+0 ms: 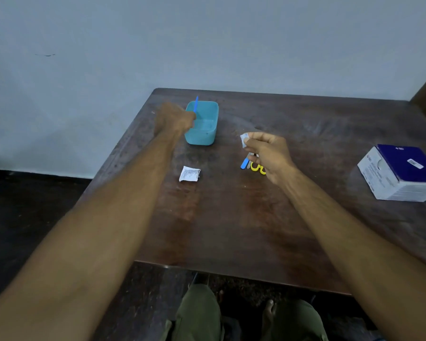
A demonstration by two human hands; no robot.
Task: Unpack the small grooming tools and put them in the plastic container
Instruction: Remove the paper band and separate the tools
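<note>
A teal plastic container stands at the far left of the dark wooden table. My left hand is at its left rim and grips a thin blue tool that points up over the container. My right hand pinches a small clear wrapper above the table's middle. Under that hand lie a blue tool and small scissors with yellow handles, partly hidden by my fingers. A crumpled white paper slip lies on the table between my arms.
A blue and white cardboard box sits near the table's right edge. A pale wall runs behind the table. My knees in green trousers show below the table's near edge.
</note>
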